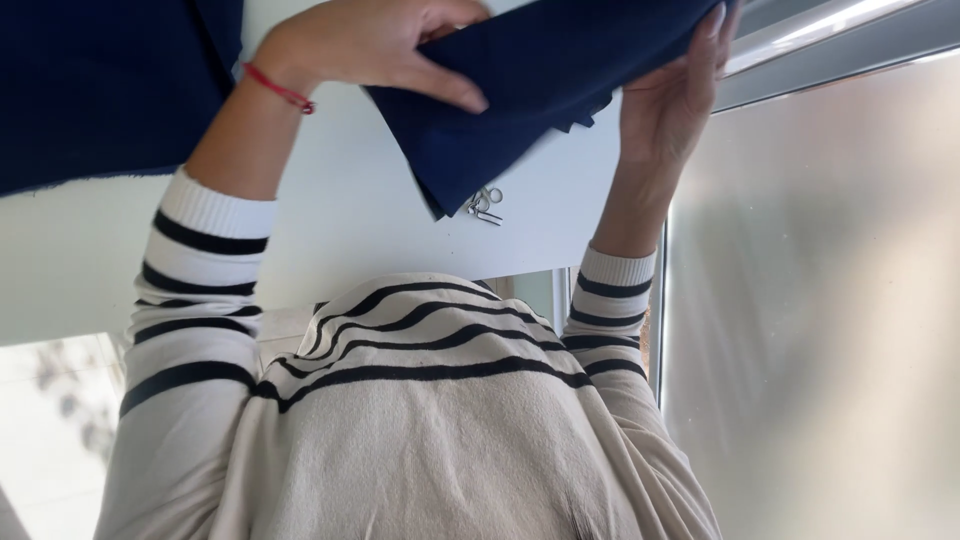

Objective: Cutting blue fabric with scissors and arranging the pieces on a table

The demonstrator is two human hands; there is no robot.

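Cream black-striped knit sweater (420,420) fills the foreground. Beyond it, left hand (370,45) and right hand (670,95) each grip folded navy blue cloth (520,90) over the white tabletop (340,220), small metal scissors (484,205) lying near its front edge.

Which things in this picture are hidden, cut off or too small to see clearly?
- Head view: the navy fabric runs past the top edge, so its full size is unknown.
- The small metal scissors are partly covered by the fabric, and too small to show detail.
- The left hand fingertips are tucked into the fabric fold.
- The right hand palm lies behind the fabric.
- The white table is partly covered by a second navy piece.
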